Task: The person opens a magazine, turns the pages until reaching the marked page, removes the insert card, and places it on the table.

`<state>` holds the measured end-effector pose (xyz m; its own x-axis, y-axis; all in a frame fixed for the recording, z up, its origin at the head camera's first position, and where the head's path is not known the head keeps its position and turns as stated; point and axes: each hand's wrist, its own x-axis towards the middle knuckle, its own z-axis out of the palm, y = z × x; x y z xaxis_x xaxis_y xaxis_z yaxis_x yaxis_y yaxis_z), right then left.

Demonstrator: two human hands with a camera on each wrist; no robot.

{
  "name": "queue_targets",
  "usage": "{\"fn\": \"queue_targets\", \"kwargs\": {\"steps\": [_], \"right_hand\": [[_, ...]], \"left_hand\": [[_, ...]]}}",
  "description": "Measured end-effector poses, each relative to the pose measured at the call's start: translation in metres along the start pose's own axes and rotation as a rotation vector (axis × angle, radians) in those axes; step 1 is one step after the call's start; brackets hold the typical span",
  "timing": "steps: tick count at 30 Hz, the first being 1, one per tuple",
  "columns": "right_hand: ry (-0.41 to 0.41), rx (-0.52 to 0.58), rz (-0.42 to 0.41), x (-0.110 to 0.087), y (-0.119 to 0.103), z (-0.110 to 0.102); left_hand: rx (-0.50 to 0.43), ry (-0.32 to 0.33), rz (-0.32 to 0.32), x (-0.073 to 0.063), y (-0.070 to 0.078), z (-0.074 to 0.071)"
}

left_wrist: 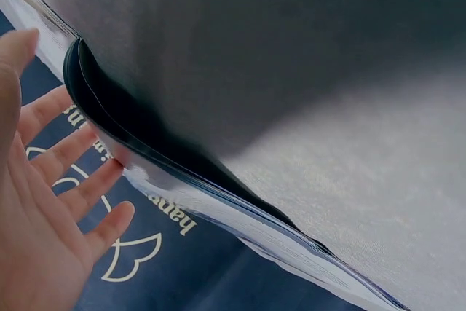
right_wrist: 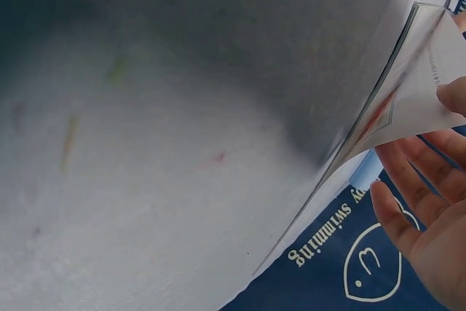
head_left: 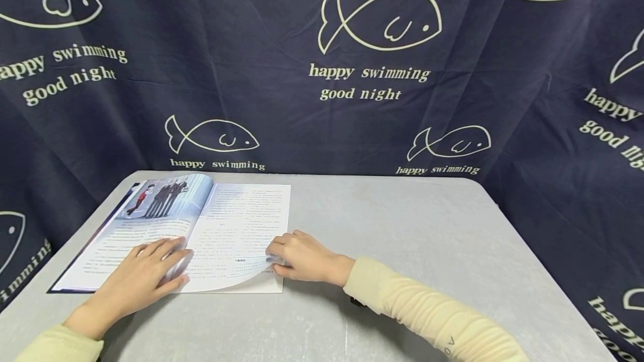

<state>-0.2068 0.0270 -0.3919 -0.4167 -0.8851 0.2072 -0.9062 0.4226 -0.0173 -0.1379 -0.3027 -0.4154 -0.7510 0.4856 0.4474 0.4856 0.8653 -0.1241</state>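
Note:
An open magazine [head_left: 221, 239] lies on the left part of the grey table. Its left page carries a picture of several dark-suited figures above text, and its right page is mostly text. My left hand [head_left: 143, 278] rests with spread, fairly straight fingers on the lower left page near the fold. At the lower right edge, my right hand [head_left: 304, 256] pinches a page [right_wrist: 429, 71] between thumb and fingers, and that page's corner is lifted and curved. The right wrist view shows the raised page with the thumb on one face and fingers behind it.
The grey table [head_left: 402, 228] has rounded far corners and stretches to the right of the magazine. Behind and beside it hangs a dark blue curtain [head_left: 282, 71] printed with fish outlines and lettering.

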Motion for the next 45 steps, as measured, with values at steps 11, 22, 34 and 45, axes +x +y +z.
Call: {"fn": "queue_targets", "kwargs": {"steps": [11,22,34,45], "right_hand": [[0.042,0.019,0.02,0.003,0.001,-0.003],[0.073,0.013,0.051,0.005,-0.001,-0.005],[0.08,0.009,0.069,0.005,-0.002,-0.007],[0.089,-0.002,0.083,0.003,-0.002,-0.011]], "left_hand": [[0.002,-0.051,-0.019,0.001,0.005,-0.001],[-0.001,-0.058,0.01,0.001,0.006,0.0],[-0.011,-0.096,-0.019,0.003,0.005,-0.002],[-0.021,-0.107,-0.027,0.003,0.005,-0.003]]}}
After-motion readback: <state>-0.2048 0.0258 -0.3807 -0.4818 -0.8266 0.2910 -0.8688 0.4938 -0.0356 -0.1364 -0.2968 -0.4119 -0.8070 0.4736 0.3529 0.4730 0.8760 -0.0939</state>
